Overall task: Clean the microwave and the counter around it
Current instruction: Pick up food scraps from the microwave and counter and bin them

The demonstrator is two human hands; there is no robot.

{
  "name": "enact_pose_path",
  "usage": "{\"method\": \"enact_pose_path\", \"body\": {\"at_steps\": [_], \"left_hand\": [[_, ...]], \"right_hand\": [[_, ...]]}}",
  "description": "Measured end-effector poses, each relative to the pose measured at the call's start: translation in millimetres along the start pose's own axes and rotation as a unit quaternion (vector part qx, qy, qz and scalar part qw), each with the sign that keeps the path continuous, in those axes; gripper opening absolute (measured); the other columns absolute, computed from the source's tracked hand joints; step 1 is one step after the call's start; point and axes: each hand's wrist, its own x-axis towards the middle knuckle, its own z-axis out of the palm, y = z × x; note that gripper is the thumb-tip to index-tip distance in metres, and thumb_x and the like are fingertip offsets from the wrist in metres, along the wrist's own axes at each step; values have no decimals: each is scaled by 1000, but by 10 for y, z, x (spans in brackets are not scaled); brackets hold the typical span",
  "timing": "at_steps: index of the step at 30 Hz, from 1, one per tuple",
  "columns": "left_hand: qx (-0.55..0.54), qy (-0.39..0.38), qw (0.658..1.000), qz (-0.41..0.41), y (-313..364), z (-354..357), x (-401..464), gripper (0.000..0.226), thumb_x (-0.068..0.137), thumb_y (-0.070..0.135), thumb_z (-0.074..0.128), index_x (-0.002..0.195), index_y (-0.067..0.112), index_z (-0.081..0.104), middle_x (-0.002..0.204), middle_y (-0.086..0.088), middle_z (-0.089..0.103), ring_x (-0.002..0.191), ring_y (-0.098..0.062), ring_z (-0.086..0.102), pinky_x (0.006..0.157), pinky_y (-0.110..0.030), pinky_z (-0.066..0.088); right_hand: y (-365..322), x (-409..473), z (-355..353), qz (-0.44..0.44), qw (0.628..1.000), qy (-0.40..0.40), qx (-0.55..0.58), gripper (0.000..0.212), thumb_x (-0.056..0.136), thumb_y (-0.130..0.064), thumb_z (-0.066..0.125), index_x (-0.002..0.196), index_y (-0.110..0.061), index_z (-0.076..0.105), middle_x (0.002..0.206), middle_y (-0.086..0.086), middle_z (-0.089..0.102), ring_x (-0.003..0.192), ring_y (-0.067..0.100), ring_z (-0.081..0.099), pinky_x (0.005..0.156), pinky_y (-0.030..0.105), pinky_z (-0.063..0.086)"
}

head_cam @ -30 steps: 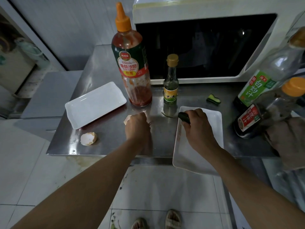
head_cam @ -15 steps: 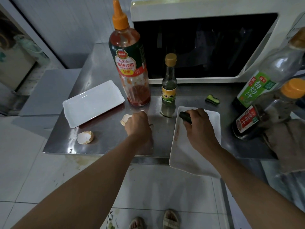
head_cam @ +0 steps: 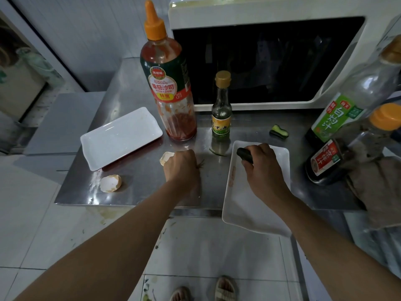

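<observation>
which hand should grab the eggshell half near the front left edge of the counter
Left. The left hand is nearer the loose eggshell half, with only bare counter between them, though it already holds another shell piece. The right hand is farther away, over the white tray, its grip on a dark cucumber piece.

1. Cream-white microwave [head_cam: 271,9] with a dark glass door, shut, sits at the back of the counter.
2. Brushed stainless-steel counter [head_cam: 141,187] is smeared and pretty grimy, with a red stain near its left side.
</observation>
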Motion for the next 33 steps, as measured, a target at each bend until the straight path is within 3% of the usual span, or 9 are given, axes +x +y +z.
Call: {"method": "enact_pose_path", "body": {"at_steps": [4, 9, 14, 24, 33], "left_hand": [[-69, -2, 997, 13, 17, -66, 52, 11, 81, 18, 66, 92, 15, 64, 94, -9, 66, 89, -29, 61, 63, -30, 40], [-122, -35, 989, 81, 155, -142, 208, 17, 78, 7, 67, 92, 17, 65, 95, -6, 66, 86, -25, 62, 74, -39, 55], [-73, -27, 985, 157, 320, -81, 374, 21, 85, 8, 58, 103, 17, 65, 106, -5, 64, 92, -21, 62, 75, -32, 51], [-2, -60, 977, 204, 326, -16, 461, 24, 86, 8, 60, 107, 18, 65, 108, -4, 62, 95, -20, 61, 68, -24, 41], [67, -90, 971, 211, 387, -46, 498, 26, 83, 12, 64, 109, 17, 63, 106, -8, 65, 95, -26, 64, 70, -32, 49]], "right_hand": [[26, 10, -25, 8, 1000, 3, 3, 29, 93, -13, 55, 120, -3, 54, 122, 15, 48, 117, 28, 44, 95, 36, 40], [64, 47, -84, 11, 1000, 7, -1, 29, 93, -13, 53, 121, -4, 54, 121, 14, 47, 116, 28, 45, 93, 36, 40], [148, 95, -122, 10, 1000, 19, -21, 29, 93, -14, 54, 120, -5, 54, 122, 14, 47, 115, 28, 44, 90, 28, 33], [250, 131, -139, 26, 999, 21, -17, 29, 92, -14, 55, 120, -5, 53, 124, 14, 46, 116, 29, 43, 96, 35, 37], [263, 110, -176, 37, 999, 19, -20, 28, 93, -14, 53, 120, -5, 53, 125, 14, 46, 114, 29, 43, 89, 32, 37]]}}
